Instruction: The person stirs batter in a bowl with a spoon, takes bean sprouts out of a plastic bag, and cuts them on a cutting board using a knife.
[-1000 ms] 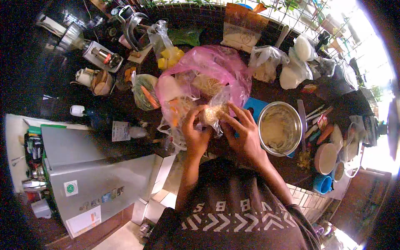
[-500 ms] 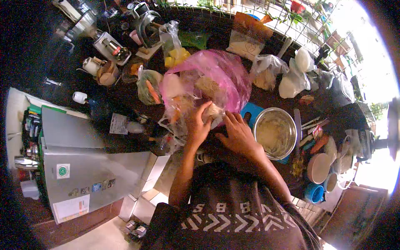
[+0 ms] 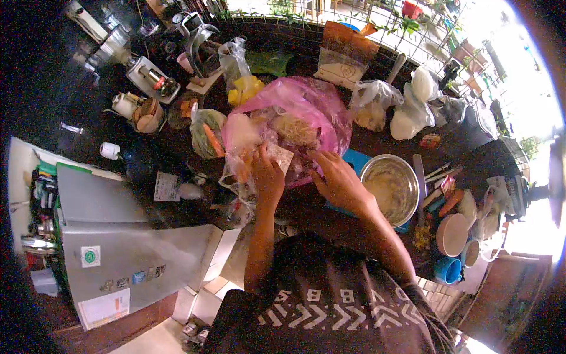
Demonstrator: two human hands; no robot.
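Observation:
My left hand (image 3: 268, 177) grips a flat, pale speckled slab (image 3: 282, 158) at the near side of a pink plastic bag (image 3: 336, 106). The slab's exact kind is unclear. At the bag's near right edge, my right hand (image 3: 345, 183) has its fingers bent on the pink plastic, thumb lower down. Inside the open bag lies a clump of thin, tan strands (image 3: 296, 131), with a clear plastic bag (image 3: 239, 171) crumpled at its left. A steel bowl (image 3: 389, 189) with pale residue inside sits just right of my right hand, on a blue board (image 3: 356, 158).
A bag with a carrot (image 3: 212, 140) and greens lies left of the pink bag. Knotted clear bags (image 3: 371, 103) stand behind the bowl. A knife (image 3: 420, 174), a round pinkish container (image 3: 454, 236) and a blue cup (image 3: 448, 270) are at right. A grey fridge (image 3: 130, 248) stands left.
My left hand has moved left and slightly up, bringing the speckled slab away from my right hand. The hands are farther apart. My right hand stays near the bag's right edge.

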